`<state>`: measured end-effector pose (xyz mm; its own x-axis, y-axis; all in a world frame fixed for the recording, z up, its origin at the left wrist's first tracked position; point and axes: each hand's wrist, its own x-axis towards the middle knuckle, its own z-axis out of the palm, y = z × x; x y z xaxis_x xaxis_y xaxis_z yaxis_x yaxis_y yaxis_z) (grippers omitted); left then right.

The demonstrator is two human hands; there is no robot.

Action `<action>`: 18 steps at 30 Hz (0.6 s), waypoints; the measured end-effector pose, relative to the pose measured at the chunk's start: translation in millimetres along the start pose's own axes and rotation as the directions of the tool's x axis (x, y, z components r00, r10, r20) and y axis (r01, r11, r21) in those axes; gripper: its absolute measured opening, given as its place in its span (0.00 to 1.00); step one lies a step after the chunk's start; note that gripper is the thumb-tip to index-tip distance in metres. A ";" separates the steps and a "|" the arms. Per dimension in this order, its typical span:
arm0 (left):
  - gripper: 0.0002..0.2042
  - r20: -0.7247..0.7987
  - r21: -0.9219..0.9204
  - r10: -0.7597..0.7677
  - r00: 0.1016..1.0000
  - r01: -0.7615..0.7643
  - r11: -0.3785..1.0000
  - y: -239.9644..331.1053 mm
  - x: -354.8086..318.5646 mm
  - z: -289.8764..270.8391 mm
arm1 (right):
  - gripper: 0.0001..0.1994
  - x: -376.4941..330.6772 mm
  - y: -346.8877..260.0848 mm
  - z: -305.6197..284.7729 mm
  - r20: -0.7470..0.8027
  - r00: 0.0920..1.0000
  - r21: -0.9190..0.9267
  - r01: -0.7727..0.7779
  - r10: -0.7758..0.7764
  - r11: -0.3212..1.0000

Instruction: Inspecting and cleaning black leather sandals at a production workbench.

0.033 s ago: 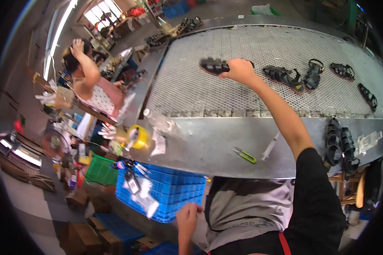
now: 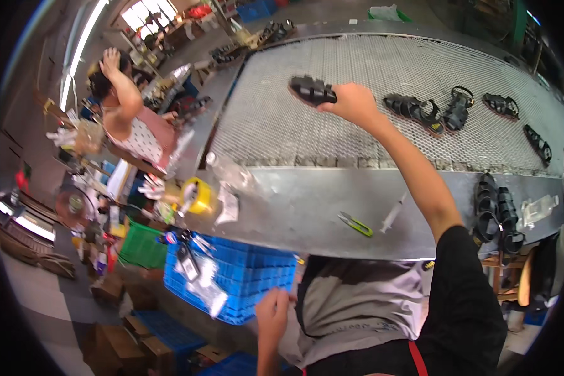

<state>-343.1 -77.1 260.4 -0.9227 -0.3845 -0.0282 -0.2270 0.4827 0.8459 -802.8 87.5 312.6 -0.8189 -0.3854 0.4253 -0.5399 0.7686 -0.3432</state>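
A black strappy sandal (image 2: 310,91) is in my right hand (image 2: 356,103), over the wire-mesh panel (image 2: 282,138) of the metal table. My fingers wrap round its near end and hide that part. To the right on the mesh lie several similar sandals, the closest being one with its strap up (image 2: 412,111). Low down, beside the blue crate (image 2: 263,266), my left hand (image 2: 273,313) hangs with its fingers curled in, and nothing shows in it. Green-handled thread snips (image 2: 356,224) and a syringe (image 2: 393,215) lie on the bare metal strip in front of me.
Two more black sandals (image 2: 485,207) stand at the table's right, beside a clear plastic container (image 2: 537,210). On the left are a clear bottle (image 2: 232,172) and yellow tape roll (image 2: 200,197). A green crate (image 2: 141,245) stands below. Another person (image 2: 135,125) works at the far left.
The view has shifted slightly. My right hand still holds the sandal, which looks a little more tilted. My left hand stays low beside the blue crate.
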 end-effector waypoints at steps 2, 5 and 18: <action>0.06 -0.077 -0.084 0.355 0.932 -0.360 0.929 35.0 39.7 13.8 | 0.29 -55.6 -42.9 -54.9 -0.011 0.998 0.065 -0.066 0.067 0.996; 0.32 -0.109 -0.189 0.558 0.823 -0.568 0.801 59.6 87.9 32.1 | 0.28 -150.4 -100.1 -96.8 0.019 0.984 0.185 -0.175 0.175 0.967; 0.20 0.690 -0.581 0.022 0.724 0.534 0.614 40.9 37.4 111.9 | 0.24 -357.7 -95.1 -99.9 0.170 0.883 0.505 -0.459 0.437 0.731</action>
<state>-421.8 16.3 234.3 -0.8878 0.2749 -0.3691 -0.4516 -0.3657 0.8138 -439.1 203.2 276.7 -0.9924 -0.0911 0.0831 -0.1169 0.4812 -0.8688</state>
